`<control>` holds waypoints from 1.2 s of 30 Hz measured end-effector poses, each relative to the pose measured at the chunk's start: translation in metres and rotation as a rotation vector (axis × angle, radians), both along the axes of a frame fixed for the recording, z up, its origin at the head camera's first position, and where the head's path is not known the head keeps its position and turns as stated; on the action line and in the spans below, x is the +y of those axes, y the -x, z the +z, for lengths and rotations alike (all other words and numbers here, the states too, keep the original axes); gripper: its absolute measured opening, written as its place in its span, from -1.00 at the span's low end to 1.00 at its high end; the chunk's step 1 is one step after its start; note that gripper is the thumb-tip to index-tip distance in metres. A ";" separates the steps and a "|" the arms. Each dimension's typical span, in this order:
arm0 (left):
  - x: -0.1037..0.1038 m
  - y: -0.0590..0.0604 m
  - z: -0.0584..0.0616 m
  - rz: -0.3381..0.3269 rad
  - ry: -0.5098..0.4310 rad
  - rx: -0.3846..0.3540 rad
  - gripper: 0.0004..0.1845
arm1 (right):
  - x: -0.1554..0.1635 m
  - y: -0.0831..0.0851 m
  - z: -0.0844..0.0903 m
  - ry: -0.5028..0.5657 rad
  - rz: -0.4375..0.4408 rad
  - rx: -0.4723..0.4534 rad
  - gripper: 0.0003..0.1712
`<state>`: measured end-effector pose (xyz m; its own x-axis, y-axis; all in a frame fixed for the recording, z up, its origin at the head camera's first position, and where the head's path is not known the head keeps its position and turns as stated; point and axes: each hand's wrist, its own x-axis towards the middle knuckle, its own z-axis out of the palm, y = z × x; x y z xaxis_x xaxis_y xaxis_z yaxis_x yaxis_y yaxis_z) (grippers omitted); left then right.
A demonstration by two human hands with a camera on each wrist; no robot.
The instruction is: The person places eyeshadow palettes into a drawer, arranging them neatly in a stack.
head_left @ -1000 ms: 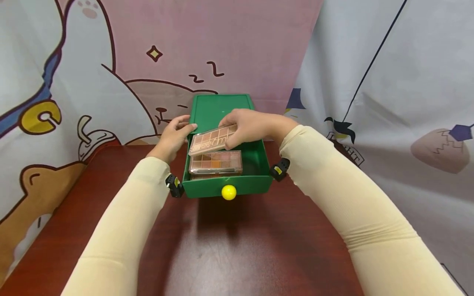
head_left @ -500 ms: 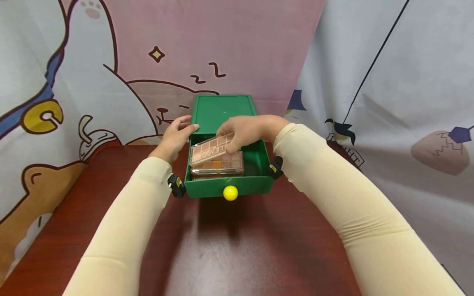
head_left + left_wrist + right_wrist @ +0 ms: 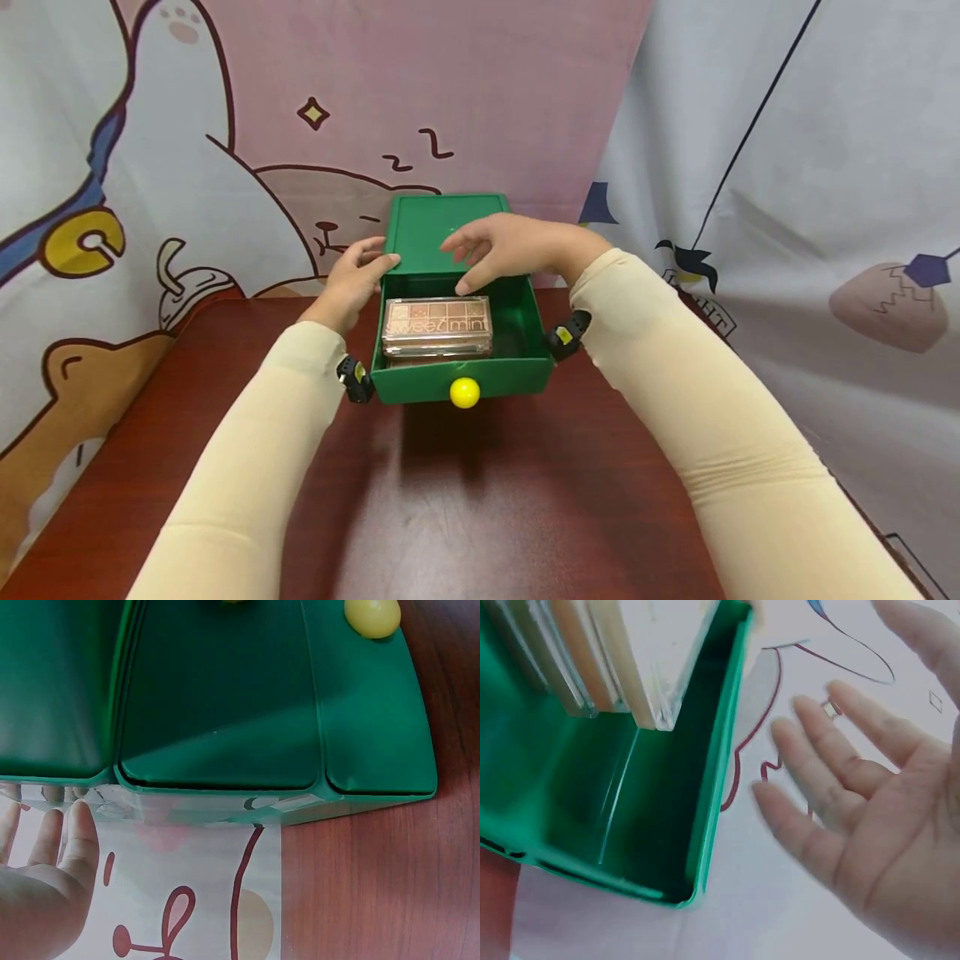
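A green drawer box [image 3: 450, 225] stands on the dark red table, its drawer [image 3: 525, 333] pulled out toward me with a yellow knob [image 3: 464, 392] on the front. Inside lies a stack of clear-lidded eyeshadow palettes [image 3: 437, 323], also seen edge-on in the right wrist view as palettes [image 3: 592, 660]. My right hand [image 3: 495, 250] hovers just above the drawer's back with fingers spread, holding nothing; its right hand palm [image 3: 870, 817] shows bare. My left hand [image 3: 358, 268] rests with straight fingers [image 3: 71, 840] against the box's left side [image 3: 217, 705].
Cartoon-printed cloth [image 3: 187, 167] hangs behind and to both sides of the table [image 3: 480, 517]. The right part of the drawer floor [image 3: 630, 795] beside the palettes is bare green. The wooden tabletop stretches in front of the drawer.
My right hand lowered the top palette flat onto the stack, let go of it and lifted up and back. The left hand stayed against the box.
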<state>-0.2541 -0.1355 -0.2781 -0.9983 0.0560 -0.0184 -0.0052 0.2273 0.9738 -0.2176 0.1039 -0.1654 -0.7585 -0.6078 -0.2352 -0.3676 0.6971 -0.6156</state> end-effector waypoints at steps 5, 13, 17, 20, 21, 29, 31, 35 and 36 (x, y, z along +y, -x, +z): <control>-0.001 -0.002 0.001 -0.004 0.007 0.008 -0.36 | 0.023 -0.004 -0.007 0.277 -0.115 -0.019 -0.31; -0.006 -0.005 0.001 0.009 0.022 0.009 -0.35 | 0.062 -0.018 -0.050 0.543 -0.373 0.047 -0.39; -0.009 -0.006 0.001 0.019 0.022 0.002 -0.36 | 0.082 -0.027 -0.077 0.606 -0.480 -0.008 -0.38; -0.010 -0.007 0.002 0.019 0.016 -0.001 -0.36 | 0.093 -0.034 -0.098 0.622 -0.532 -0.052 -0.38; -0.010 -0.008 0.003 0.016 0.015 -0.001 -0.36 | 0.096 -0.037 -0.105 0.612 -0.538 -0.059 -0.38; -0.006 -0.010 0.007 0.004 0.011 -0.002 -0.37 | 0.090 -0.066 -0.162 0.475 -0.490 -0.204 -0.37; -0.005 -0.010 0.008 0.004 0.013 -0.002 -0.37 | 0.083 -0.074 -0.173 0.462 -0.455 -0.251 -0.38; -0.004 -0.009 0.007 -0.001 0.014 -0.006 -0.37 | 0.067 -0.091 -0.183 0.483 -0.368 -0.342 -0.41; -0.004 -0.009 0.007 -0.002 0.015 -0.007 -0.37 | 0.063 -0.095 -0.183 0.495 -0.349 -0.364 -0.41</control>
